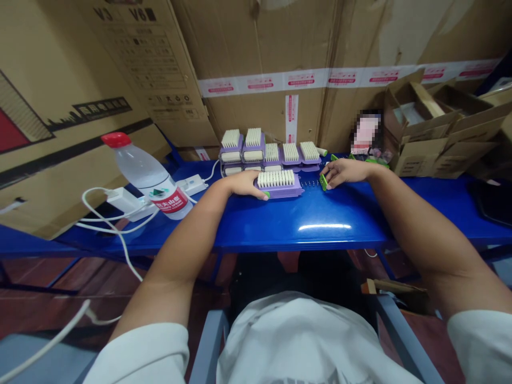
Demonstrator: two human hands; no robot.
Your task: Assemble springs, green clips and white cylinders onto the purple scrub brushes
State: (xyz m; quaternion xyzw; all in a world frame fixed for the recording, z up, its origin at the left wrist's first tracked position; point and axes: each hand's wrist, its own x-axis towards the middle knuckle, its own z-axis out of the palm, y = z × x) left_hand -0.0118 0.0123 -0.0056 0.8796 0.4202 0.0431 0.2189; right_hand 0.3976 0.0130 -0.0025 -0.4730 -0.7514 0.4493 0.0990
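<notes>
My left hand (246,183) is closed around the left end of a purple plastic holder (282,191) topped with rows of white, bristle-like pieces (276,178). A bit of green shows beneath its fingers at that end. To the right, my right hand (340,173) pinches a small flat green piece (323,182) just above the blue table. Between this piece and the holder lie several tiny thin metal parts (310,184), too small to name. Behind my hands, similar purple holders (272,154) with white tops stand in a row, some stacked at the left.
On the blue table (280,229), a water bottle (146,176) with a red cap leans at the left, near white chargers and cables (120,202). Cardboard boxes (272,42) wall off the back. Small open cartons (424,128) stand at the right, beside a pixelated item (366,133).
</notes>
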